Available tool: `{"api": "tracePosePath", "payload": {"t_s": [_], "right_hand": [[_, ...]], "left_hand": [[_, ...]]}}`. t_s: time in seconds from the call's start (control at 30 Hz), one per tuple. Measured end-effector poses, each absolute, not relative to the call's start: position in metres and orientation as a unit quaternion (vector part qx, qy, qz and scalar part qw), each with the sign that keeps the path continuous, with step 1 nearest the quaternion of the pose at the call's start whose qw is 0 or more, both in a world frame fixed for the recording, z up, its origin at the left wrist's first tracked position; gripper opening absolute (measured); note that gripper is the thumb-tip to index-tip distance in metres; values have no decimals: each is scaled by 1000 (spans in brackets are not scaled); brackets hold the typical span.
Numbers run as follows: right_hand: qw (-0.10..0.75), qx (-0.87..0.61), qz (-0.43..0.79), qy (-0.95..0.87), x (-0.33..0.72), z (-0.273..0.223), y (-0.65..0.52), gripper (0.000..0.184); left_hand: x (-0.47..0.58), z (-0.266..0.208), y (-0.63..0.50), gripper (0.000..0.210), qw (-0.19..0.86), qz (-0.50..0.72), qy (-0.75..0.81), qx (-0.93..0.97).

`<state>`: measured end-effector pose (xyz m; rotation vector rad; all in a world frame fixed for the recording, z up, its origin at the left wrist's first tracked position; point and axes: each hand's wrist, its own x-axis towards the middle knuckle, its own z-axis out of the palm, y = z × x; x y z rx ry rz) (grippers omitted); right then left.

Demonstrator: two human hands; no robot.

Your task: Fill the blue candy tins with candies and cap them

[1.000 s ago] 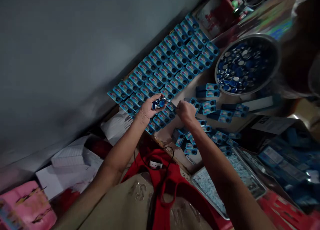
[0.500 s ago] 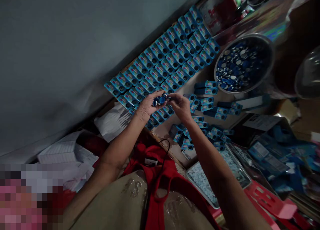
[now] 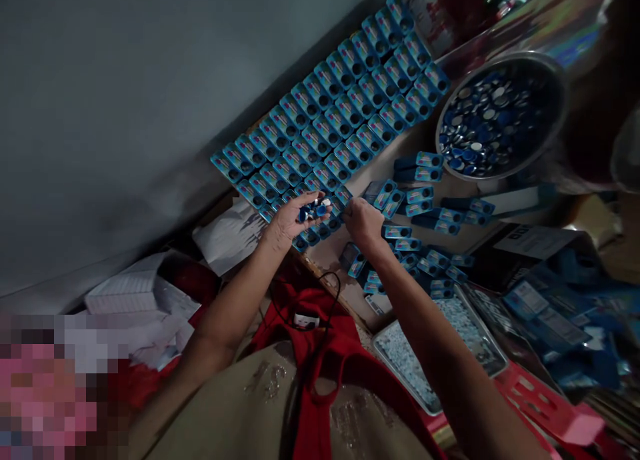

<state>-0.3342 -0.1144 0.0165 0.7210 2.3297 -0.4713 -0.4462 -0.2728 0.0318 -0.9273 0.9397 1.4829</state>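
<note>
My left hand (image 3: 291, 219) is cupped palm up around several small round blue-and-silver caps (image 3: 321, 211). Its thumb and fingers curl about them. Just to the right, my right hand (image 3: 365, 224) is closed with its fingers bent down over the near rows; whatever it pinches, if anything, is hidden. Beneath and beyond both hands, small blue printed boxes (image 3: 316, 139) stand side by side in slanting rows, each with a dark round spot at one end. My right fingertips are close to the boxes at the rows' near right side.
A metal bowl (image 3: 442, 159) of blue and silver caps stands at the right. Loose blue boxes (image 3: 419, 197) lie in groups before it. Nearer me is a clear tray (image 3: 425, 400) of small pale bits, beside a red plastic piece (image 3: 540, 397). White papers (image 3: 225, 237) lie left, along the wall.
My right hand has moved away from the caps in my left hand, down and right to the boxes. My left hand has shifted slightly left and its fingers have loosened. The view has shifted a little.
</note>
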Motion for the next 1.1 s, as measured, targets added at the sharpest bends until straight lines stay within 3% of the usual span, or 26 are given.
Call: {"api": "tracePosePath", "payload": {"t_s": [0.37,0.47,0.57,0.63,0.77,0.97,1.1], "right_hand": [[353,277,-180,875,-358,16,-97,20],[284,319,-316,847,-352,25,-98,19],[235,368,-530,726,-343,27,-106,47],[208,391,-601,665,-340,24,-113,54],[160,440,-616,634,-335,21,-115,44],[243,512,-683,462,-330,23,-102,23],[234,510,-657,503,-329,17,-102,15]], "left_hand": [[-438,27,-279,10,560,619,390,-388],[-437,27,-279,9,556,623,400,-378],[-433,24,-274,8,550,625,414,-369],[-427,22,-267,9,547,622,422,-369],[-414,19,-256,7,528,625,425,-387],[-405,15,-261,12,541,619,452,-346],[-405,14,-265,17,549,621,456,-324]]}}
